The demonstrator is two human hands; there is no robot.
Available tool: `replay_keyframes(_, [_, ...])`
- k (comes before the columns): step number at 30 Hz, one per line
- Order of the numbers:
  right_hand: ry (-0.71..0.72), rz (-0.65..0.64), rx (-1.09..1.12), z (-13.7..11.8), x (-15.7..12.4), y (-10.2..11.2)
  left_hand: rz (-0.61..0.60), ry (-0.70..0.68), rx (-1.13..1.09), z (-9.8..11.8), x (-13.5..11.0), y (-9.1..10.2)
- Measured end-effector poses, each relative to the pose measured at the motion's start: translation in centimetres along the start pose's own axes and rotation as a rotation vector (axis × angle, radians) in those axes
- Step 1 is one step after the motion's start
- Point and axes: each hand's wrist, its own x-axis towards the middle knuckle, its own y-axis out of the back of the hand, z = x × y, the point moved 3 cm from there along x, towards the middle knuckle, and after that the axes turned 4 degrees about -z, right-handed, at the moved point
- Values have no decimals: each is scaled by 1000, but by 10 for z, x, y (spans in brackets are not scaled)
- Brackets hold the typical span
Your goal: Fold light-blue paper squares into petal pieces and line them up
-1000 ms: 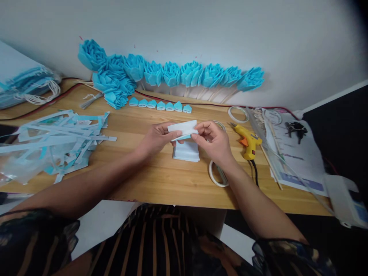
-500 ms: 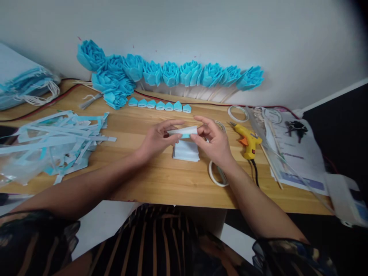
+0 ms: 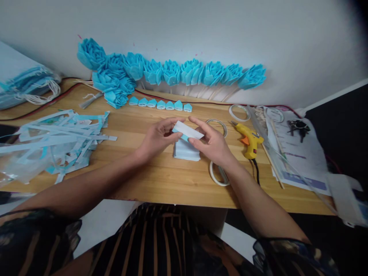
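Note:
Between my two hands is a small folded piece of white and light-blue fabric, tilted down to the right. My left hand pinches its left end, thumb in front on the blue strip. My right hand grips its right end, thumb on the lower edge and index finger raised behind. Just below them a stack of white rectangular pieces lies on the wooden table, partly covered by the held piece. Behind my hands stands a row of small folded blue pieces.
Blue fabric flowers on sticks lean along the wall. Scrap strips are heaped at left, near a bundle of face masks. A yellow glue gun, tape rolls, keys and a printed sheet lie at right.
The piece in my hands has turned from nearly level to slanting down rightward, showing more of its white face. My right fingers have shifted along it. The stack stays put.

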Motion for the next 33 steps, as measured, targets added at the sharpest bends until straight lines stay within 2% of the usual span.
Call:
replay_keyframes(4, [36,-7,0,-2,0,-1,26,51,-151,0,3,1])
replay_keyframes(7, [43,25,42,-2,-1,0,-34,124,-224,2,2,-2])
replay_keyframes(11, [25,36,33,-1,-1,-1,-106,195,-105,1,-1,-4])
replay_keyframes(15, [27,15,30,-3,-2,-4,-25,228,22,-3,-3,-1])
replay_keyframes(17, [27,6,28,-4,-1,-5,7,254,-39,-4,-2,-1])
replay_keyframes(20, [48,27,0,-5,-1,2,28,276,-247,-3,-1,-2])
replay_keyframes(22, [105,62,-55,-7,-2,9,34,279,-367,0,1,-2])
replay_keyframes(25, [297,96,-239,-16,-3,19,28,301,-458,3,2,-1])
replay_keyframes(28, [486,44,-455,-26,-5,20,13,341,-494,5,1,-2])
replay_keyframes(30, [510,-8,-541,-28,-5,16,-6,359,-495,5,0,-4])
replay_keyframes(33, [472,-27,-585,-26,-3,11,-62,378,-471,5,-3,-8])
